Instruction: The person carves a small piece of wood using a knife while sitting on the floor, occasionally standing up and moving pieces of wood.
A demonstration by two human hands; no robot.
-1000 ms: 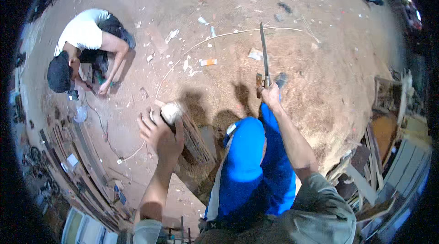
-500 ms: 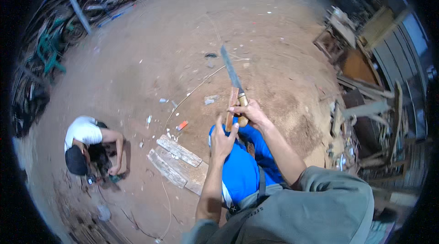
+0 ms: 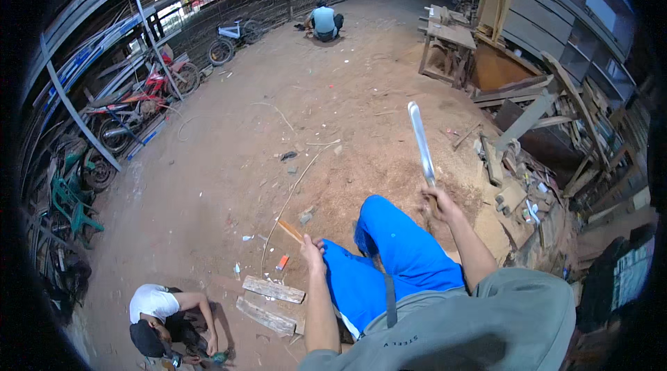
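Observation:
My left hand (image 3: 314, 249) is closed around a narrow strip of wood (image 3: 290, 231), which points away to the upper left beside my left knee. Out to the right, my right hand (image 3: 438, 203) grips the handle of a machete (image 3: 420, 138). Its pale blade stands up and away from me, well apart from the wood. On the ground left of my left forearm lie two weathered wooden boards (image 3: 274, 289), with a small orange object (image 3: 282, 262) just beyond them. Sawdust or shavings cover the ground beside my right leg.
A person in a white shirt (image 3: 154, 303) crouches at the lower left; another person (image 3: 324, 21) squats far ahead. A red motorcycle (image 3: 149, 89) and a green plastic chair (image 3: 73, 204) line the left. Scrap timber (image 3: 511, 194) and a wooden table (image 3: 451, 35) stand right.
My hands have come apart: the right has swung the machete off to the right, while the left has moved the wood strip left. The view has tilted up, showing more of the far yard.

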